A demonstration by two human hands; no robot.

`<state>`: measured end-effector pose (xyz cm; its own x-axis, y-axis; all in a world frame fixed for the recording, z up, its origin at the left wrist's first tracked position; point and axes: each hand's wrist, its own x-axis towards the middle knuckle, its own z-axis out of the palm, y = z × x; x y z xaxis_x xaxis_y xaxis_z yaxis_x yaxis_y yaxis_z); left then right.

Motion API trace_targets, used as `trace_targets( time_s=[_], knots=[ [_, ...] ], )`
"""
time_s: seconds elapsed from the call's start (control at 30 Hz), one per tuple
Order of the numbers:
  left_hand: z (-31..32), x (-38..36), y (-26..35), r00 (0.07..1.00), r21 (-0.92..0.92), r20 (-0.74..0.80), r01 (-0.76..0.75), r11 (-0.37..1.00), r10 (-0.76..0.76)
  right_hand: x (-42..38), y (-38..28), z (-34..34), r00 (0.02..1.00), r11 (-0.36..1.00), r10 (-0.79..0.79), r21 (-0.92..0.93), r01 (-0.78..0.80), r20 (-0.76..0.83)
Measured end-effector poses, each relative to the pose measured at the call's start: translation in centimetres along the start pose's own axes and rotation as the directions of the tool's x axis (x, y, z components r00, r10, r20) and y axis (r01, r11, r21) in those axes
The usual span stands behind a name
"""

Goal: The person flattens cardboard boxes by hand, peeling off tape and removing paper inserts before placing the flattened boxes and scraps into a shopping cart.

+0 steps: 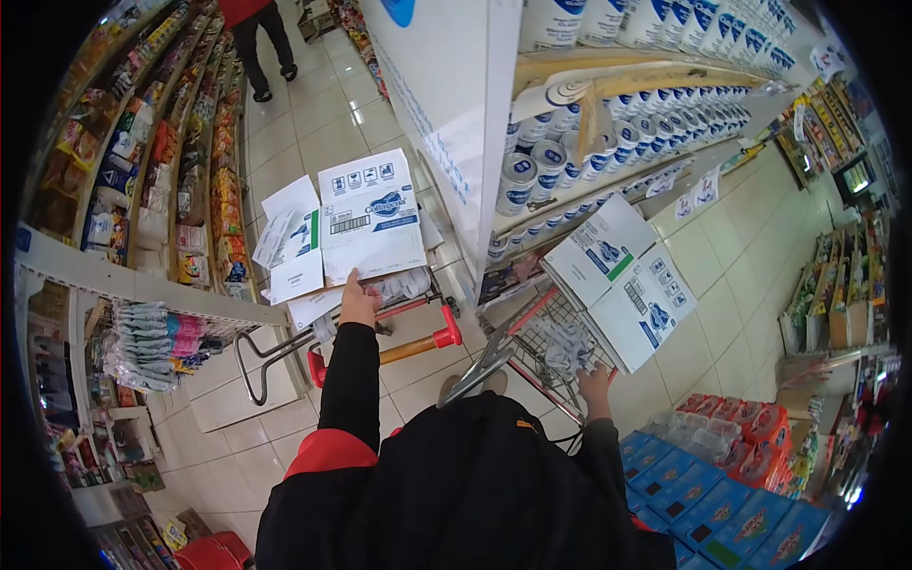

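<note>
White cardboard made up the left cartons [375,249], which lay on a trolley with an orange-brown handle [407,350]; more white cartons, the right cartons [648,302], leaned over the side of a wire cart [538,310]. The left hand [359,300] touched the near edge of its cartons, a finger stretched along the board; I could not tell whether its grip was clenched below. The right hand [596,383] was at the wire cart's edge, just beside crumpled clear plastic [567,348], and its grip could not be made out either.

Between the two loads stood a tall white panel [439,95], blocking the straight way across, with shelved white-and-blue cans [622,138] to its right. Snack shelves [133,142] lined the left side; blue boxes [731,503] and red-wrapped packs [755,423] crowded the lower right.

Another person [261,47], in red and dark trousers, was cut off at the upper edge. Black clothing [465,484] hid the floor below, the trolley's base was mostly covered by its load, and the corners fell into darkness.
</note>
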<state>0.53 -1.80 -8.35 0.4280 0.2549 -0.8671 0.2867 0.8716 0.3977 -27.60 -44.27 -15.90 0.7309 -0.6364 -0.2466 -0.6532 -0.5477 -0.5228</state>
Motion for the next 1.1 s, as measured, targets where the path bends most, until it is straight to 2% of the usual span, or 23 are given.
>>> trace_targets(
  time_s=[0.07,0.13,0.2,0.23,0.3,0.37,0.43,0.5,0.53,0.57,0.6,0.63,0.7,0.73,0.77,0.8,0.83,0.87,0.9,0.97,1.0,1.03,1.1],
  knots=[
    [0.1,-0.1,-0.1,1.000,0.030,-0.004,-0.004,1.000,0.004,-0.5,2.2,0.9,0.994,0.985,0.112,0.132,-0.111,0.005],
    [-0.1,-0.1,0.3,1.000,0.058,-0.005,-0.012,0.998,0.012,-1.2,3.4,0.9,0.989,0.979,0.151,0.140,-0.150,0.003],
    [-0.7,-0.5,0.5,0.951,0.184,0.277,-0.197,0.963,0.142,-2.0,3.7,0.7,0.981,0.970,0.193,0.152,-0.191,0.002],
    [-0.1,-2.0,0.4,0.950,0.195,0.281,-0.195,0.961,0.136,-2.3,3.5,0.1,0.970,0.955,0.241,0.169,-0.244,0.038],
    [0.8,-5.4,0.6,0.898,-0.023,0.298,-0.333,0.943,0.324,-2.7,3.3,0.0,0.953,0.934,0.295,0.190,-0.304,0.074],
    [0.5,-6.9,1.5,0.897,-0.041,0.310,-0.319,0.947,0.316,-2.3,4.2,1.1,0.977,0.932,0.211,0.302,-0.201,-0.001],
    [-0.1,-7.1,2.7,0.687,-0.249,0.523,-0.443,0.861,0.505,-2.3,1.4,-0.1,0.985,0.942,0.168,0.298,-0.152,-0.029],
    [-0.7,-9.1,3.8,0.693,-0.249,0.478,-0.482,0.840,0.539,-2.5,-3.4,-2.7,0.996,0.904,0.084,0.419,-0.085,0.021],
    [-0.9,-11.0,4.1,0.623,-0.251,0.505,-0.556,0.792,0.597,-2.8,-6.2,-4.2,0.996,0.901,0.085,0.425,-0.084,0.017],
    [-1.1,-12.1,4.4,0.546,-0.259,0.530,-0.625,0.737,0.649,-3.2,-9.3,-5.9,0.999,0.870,0.008,0.493,-0.028,0.044],
    [-1.8,-12.3,5.1,0.536,-0.251,0.516,-0.651,0.716,0.668,-3.7,-12.3,-7.4,0.995,0.830,-0.074,0.558,0.025,0.066],
    [-2.3,-13.1,5.7,0.528,-0.257,0.521,-0.652,0.714,0.670,-4.1,-14.8,-8.7,0.995,0.825,-0.078,0.564,0.031,0.059],
    [-3.2,-15.7,7.2,0.354,-0.304,0.607,-0.723,0.620,0.711,-5.4,-19.4,-10.9,0.949,0.736,-0.309,0.648,0.199,0.060],
    [-3.9,-16.2,8.3,0.288,-0.324,0.618,-0.754,0.571,0.732,-6.3,-21.8,-11.9,0.948,0.732,-0.315,0.650,0.206,0.055],
    [-4.6,-16.9,9.4,0.281,-0.331,0.617,-0.754,0.566,0.735,-7.4,-24.2,-12.8,0.918,0.689,-0.395,0.672,0.272,0.034],
    [-5.1,-17.7,10.6,0.215,-0.355,0.625,-0.778,0.518,0.751,-8.5,-26.2,-13.5,0.880,0.638,-0.475,0.692,0.337,0.010],
    [-5.5,-18.7,11.5,0.146,-0.380,0.630,-0.799,0.467,0.763,-9.4,-27.6,-13.9,0.875,0.630,-0.484,0.695,0.346,0.002],
    [-5.7,-20.2,12.4,0.097,-0.367,0.603,-0.847,0.384,0.792,-10.3,-29.0,-14.3,0.818,0.600,-0.575,0.674,0.430,-0.010],
    [-6.2,-21.4,13.5,0.081,-0.383,0.596,-0.846,0.371,0.799,-11.3,-30.2,-14.7,0.749,0.560,-0.662,0.651,0.513,-0.021],
    [-8.1,-23.1,15.9,0.000,-0.259,0.635,-0.942,0.213,0.773,-13.0,-32.2,-15.0,0.714,0.526,-0.700,0.661,0.536,-0.023],
    [-9.3,-23.5,17.3,-0.018,-0.227,0.692,-0.954,0.195,0.721,-13.6,-32.9,-15.2,0.659,0.496,-0.751,0.620,0.608,-0.046],
    [-10.0,-24.6,17.5,-0.030,-0.241,0.687,-0.952,0.189,0.726,-14.3,-33.6,-15.5,0.601,0.462,-0.797,0.576,0.674,-0.065],
    [-11.1,-27.1,17.6,-0.069,-0.111,0.744,-0.994,0.021,0.665,-15.5,-35.2,-16.2,0.578,0.463,-0.814,0.536,0.706,-0.058]
  ],
)
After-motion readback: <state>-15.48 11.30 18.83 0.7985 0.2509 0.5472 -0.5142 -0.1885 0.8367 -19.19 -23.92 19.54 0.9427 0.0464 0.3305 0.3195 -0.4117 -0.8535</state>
